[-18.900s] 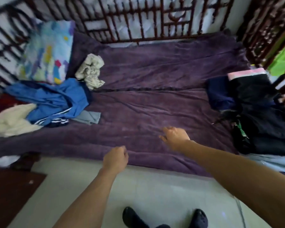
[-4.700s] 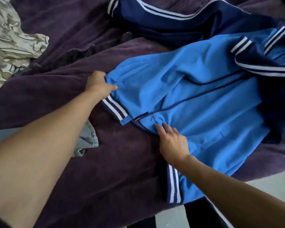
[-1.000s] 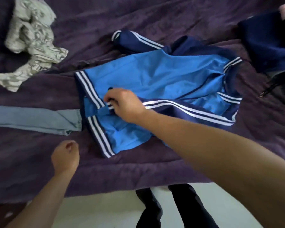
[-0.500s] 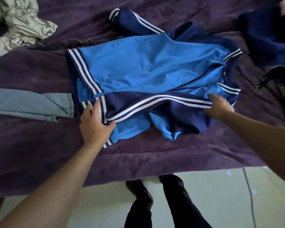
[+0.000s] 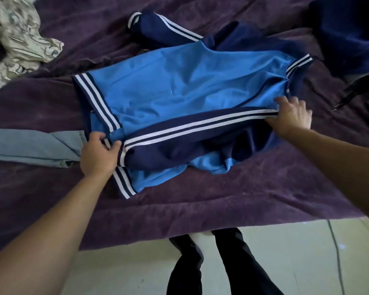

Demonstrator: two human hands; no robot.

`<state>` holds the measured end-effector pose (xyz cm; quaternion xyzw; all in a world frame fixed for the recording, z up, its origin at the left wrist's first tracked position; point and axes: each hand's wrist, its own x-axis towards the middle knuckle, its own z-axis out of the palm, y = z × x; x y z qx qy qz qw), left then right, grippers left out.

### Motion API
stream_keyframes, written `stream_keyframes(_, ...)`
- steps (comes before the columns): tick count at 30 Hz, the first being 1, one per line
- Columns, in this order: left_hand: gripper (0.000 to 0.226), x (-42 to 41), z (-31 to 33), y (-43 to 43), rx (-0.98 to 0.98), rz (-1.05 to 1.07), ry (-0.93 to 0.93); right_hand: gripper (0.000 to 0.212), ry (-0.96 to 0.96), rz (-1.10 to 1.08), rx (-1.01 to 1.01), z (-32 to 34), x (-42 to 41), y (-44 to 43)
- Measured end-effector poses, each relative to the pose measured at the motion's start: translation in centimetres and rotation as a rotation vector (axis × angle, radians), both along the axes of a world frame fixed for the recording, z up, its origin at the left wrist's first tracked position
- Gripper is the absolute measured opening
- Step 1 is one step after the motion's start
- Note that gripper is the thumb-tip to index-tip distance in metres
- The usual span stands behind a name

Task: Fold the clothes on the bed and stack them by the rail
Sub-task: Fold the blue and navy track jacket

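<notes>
A bright blue track jacket (image 5: 179,88) with navy, white-striped sleeves lies spread on the purple bedspread (image 5: 200,209). One navy sleeve (image 5: 192,128) is folded across its near half. My left hand (image 5: 98,154) pinches the jacket at the striped hem and sleeve cuff on the left. My right hand (image 5: 292,116) grips the fold at the shoulder end near the collar. The other sleeve (image 5: 164,28) sticks out at the far side.
A light blue-grey garment (image 5: 30,145) lies at the left, touching the jacket's hem. A patterned cream cloth (image 5: 15,39) is crumpled at the far left. Dark clothes (image 5: 347,33) are piled at the far right. Tiled floor (image 5: 285,262) and my dark-trousered legs (image 5: 222,265) show below the bed edge.
My left hand has gone from lying flat on the hem to pinching it. My right hand has taken hold of the shoulder fold, and the sleeve now lies straighter across the jacket.
</notes>
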<state>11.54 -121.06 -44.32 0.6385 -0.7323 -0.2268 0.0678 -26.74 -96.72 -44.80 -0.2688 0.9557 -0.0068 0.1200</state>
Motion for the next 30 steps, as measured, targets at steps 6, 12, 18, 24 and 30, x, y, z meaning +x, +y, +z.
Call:
stream_keyframes(6, 0.043, 1.9, -2.7, 7.7, 0.146, 0.062, 0.183, 0.040, 0.003, 0.634, -0.262, -2.6, 9.7, 1.2)
stream_keyframes(12, 0.022, 1.4, -4.2, 6.5, 0.129, 0.272, 0.319, 0.029, -0.170, 0.601, -0.065, -4.5, 9.1, 2.6)
stream_keyframes(18, 0.020, 4.1, -2.5, 4.7, 0.203, 0.565, 0.192, 0.010, -0.224, 0.970, 0.069, -2.4, 9.7, 5.7)
stream_keyframes(24, 0.049, 4.1, -1.1, 4.2, -0.101, -0.037, -0.192, 0.029, -0.147, 0.799, -0.244, -2.2, 10.3, 6.5)
stream_keyframes(30, 0.053, 2.7, -4.1, 7.4, -0.043, -0.737, -0.603, 0.063, -0.140, 0.694, 0.366, -5.9, 7.0, 5.1)
